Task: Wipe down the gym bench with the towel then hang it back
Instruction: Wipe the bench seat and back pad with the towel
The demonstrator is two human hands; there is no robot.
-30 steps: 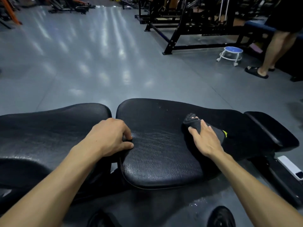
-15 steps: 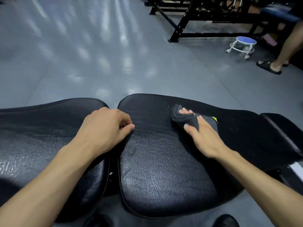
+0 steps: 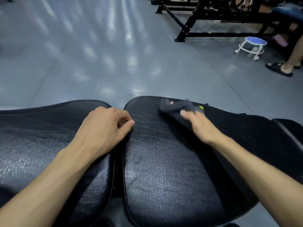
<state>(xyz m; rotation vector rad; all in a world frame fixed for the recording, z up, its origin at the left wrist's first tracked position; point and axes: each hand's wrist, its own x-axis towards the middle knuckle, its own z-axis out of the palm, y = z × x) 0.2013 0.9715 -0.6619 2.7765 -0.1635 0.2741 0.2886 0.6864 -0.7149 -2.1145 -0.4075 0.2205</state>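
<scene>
The black padded gym bench (image 3: 164,169) fills the lower half of the head view, split into two pads by a narrow gap. A dark towel (image 3: 182,106) with a small yellow tag lies bunched on the far edge of the right pad. My right hand (image 3: 199,123) grips the towel and presses it onto the pad; a fingertip shows through the folds and the hand is blurred. My left hand (image 3: 105,130) rests with curled fingers at the gap between the pads, holding the edge of the left pad.
Grey glossy floor (image 3: 98,54) stretches beyond the bench. A black machine frame (image 3: 188,28) stands at the upper right, with a small blue wheeled stool (image 3: 254,45) beside it. A person's leg in a black sandal (image 3: 282,69) is at the right edge.
My right hand has slid the towel away from me toward the far edge of the right pad. The camera has tilted down and closer. My left hand has stayed at the gap.
</scene>
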